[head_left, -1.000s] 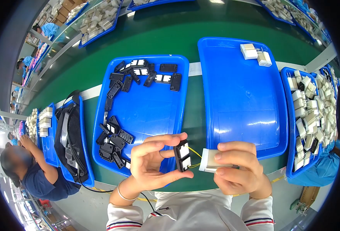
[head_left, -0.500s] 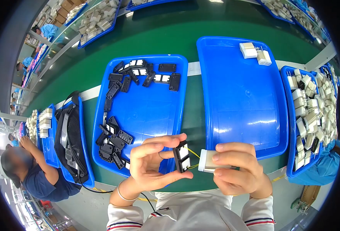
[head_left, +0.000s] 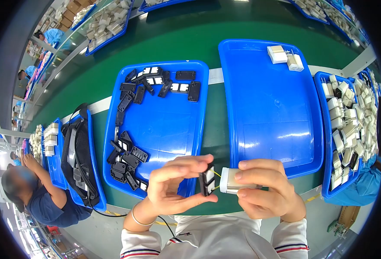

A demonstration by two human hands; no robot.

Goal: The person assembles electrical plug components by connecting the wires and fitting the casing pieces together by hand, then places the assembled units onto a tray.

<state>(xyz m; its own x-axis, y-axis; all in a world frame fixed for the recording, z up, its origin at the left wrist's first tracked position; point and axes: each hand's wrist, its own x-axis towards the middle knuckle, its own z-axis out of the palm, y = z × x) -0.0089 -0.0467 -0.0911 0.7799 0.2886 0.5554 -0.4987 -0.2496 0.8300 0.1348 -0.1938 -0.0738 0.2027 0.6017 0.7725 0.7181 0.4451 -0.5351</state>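
My left hand (head_left: 173,183) pinches a black rectangular plastic cover (head_left: 207,183) with two white squares on one face, between thumb and fingers. My right hand (head_left: 268,187) is closed around a white charger housing (head_left: 231,179). Thin yellow wires (head_left: 217,174) span the small gap between cover and housing. Beyond my left hand is a blue tray (head_left: 164,125) holding several loose black covers (head_left: 130,160), some with white squares showing. A second blue tray (head_left: 277,129), beyond my right hand, holds a few white charger housings (head_left: 278,55) in its far corner.
At the right, a blue tray (head_left: 328,172) is heaped with white housings (head_left: 348,125). A black mesh bag (head_left: 76,159) lies in a tray at the left, near a seated person (head_left: 48,194). More filled trays (head_left: 108,26) stand past the green table (head_left: 177,39).
The black cover has moved right, closer to the housing, and is turned more edge-on. My left fingers shifted with it. The right hand has barely moved.
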